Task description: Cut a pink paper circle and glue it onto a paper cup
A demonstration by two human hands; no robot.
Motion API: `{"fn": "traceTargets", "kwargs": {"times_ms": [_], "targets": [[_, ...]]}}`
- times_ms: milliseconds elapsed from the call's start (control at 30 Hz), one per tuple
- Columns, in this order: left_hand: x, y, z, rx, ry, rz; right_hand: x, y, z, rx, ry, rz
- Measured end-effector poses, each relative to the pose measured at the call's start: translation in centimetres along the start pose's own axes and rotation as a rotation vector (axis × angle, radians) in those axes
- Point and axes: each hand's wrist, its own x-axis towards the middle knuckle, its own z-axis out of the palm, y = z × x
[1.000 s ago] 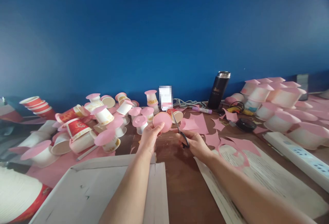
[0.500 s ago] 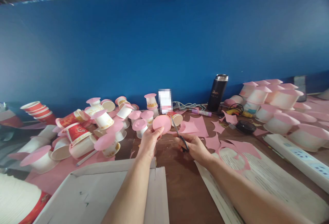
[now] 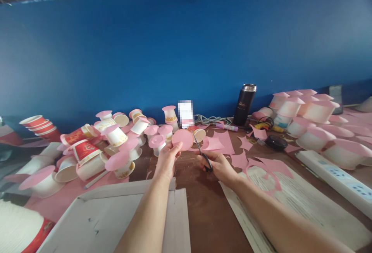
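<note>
A round pink paper disc (image 3: 182,140) is pinched between the thumb and fingers of my left hand (image 3: 169,160). My right hand (image 3: 216,166) is closed round the black handles of a pair of scissors (image 3: 201,149). The scissor blades point up and away, just right of the disc's edge; whether they touch it I cannot tell. Behind the disc a paper cup (image 3: 200,135) lies on its side, partly hidden. Pink paper scraps (image 3: 215,143) lie on the table to the right of the blades.
Paper cups with pink discs on them (image 3: 117,136) crowd the left; more cups (image 3: 316,133) stand at the right. A black flask (image 3: 245,105), a power strip (image 3: 334,179), a white cardboard box (image 3: 116,222) and printed sheets (image 3: 302,202) surround the brown table (image 3: 209,214). A blue partition (image 3: 145,51) rises behind.
The view has shifted slightly, so most things sit a little further left. Both hands keep nearly the same pose, with the disc and scissors still held.
</note>
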Motion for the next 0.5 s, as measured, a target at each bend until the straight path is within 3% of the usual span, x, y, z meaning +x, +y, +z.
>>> {"fn": "traceTargets", "kwargs": {"times_ms": [500], "targets": [[0.19, -0.15, -0.10, -0.030, 0.037, 0.018, 0.27, 0.68, -0.23, 0.049, -0.024, 0.002]]}}
